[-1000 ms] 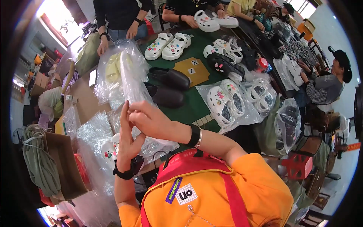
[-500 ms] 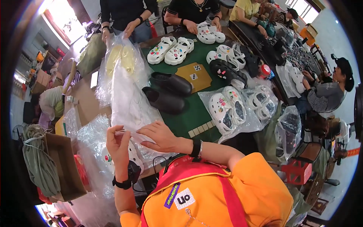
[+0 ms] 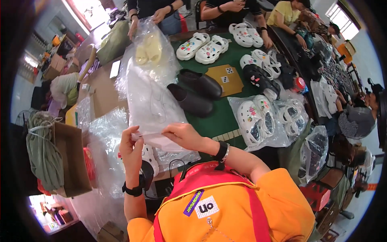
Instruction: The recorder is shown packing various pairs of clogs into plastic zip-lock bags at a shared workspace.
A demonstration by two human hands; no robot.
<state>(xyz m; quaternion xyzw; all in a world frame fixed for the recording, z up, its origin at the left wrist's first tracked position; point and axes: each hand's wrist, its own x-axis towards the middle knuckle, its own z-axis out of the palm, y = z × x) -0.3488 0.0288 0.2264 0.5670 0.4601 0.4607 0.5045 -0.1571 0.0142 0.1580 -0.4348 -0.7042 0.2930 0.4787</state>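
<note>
The near edge of the translucent plastic bag (image 3: 150,105) is pinched by the left hand (image 3: 132,148) and the right hand (image 3: 184,136), apparently for holding it flat; over the table (image 3: 221,117) it is spread, beside dark clogs (image 3: 192,101).

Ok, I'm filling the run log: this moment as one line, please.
left hand: pinching translucent bag | right hand: pinching same bag | beside bag: dark clogs | beyond: yellow slippers

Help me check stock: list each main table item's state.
Translucent plastic bag: flattened, near edge pinched by left hand and right hand
Plain dark clogs: unbagged, side by side
White clogs beyond these: unbagged, charm-studded
Near-right white clogs with charms: bagged
Yellow shoes: covered by clear plastic
</note>
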